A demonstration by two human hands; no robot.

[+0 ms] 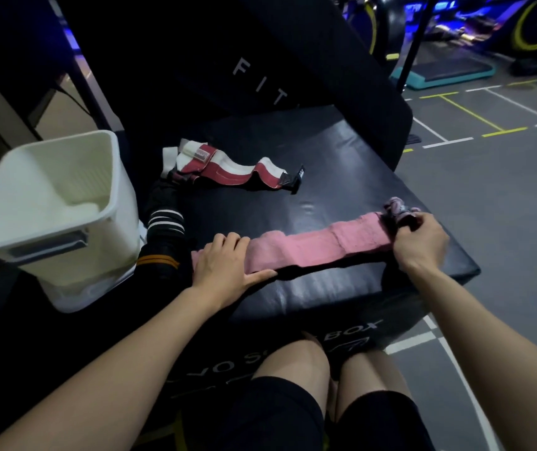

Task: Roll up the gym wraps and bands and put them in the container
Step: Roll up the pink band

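A pink wrap [309,247] lies stretched flat across the front of a black padded box [325,190]. My left hand [228,265] presses its left end down with straight fingers. My right hand [420,236] grips the wrap's right end, where a small patterned roll [397,209] has formed. A red and white wrap [228,167] lies crumpled farther back on the box. A black wrap with white and orange stripes [162,232] hangs over the box's left edge. The white container [48,203] stands left of the box, its inside looking bare.
A tall black padded block [260,60] rises behind the box. My knees [325,369] are against the box's front. Grey gym floor with painted lines [488,125] spreads to the right, with exercise machines [456,27] beyond.
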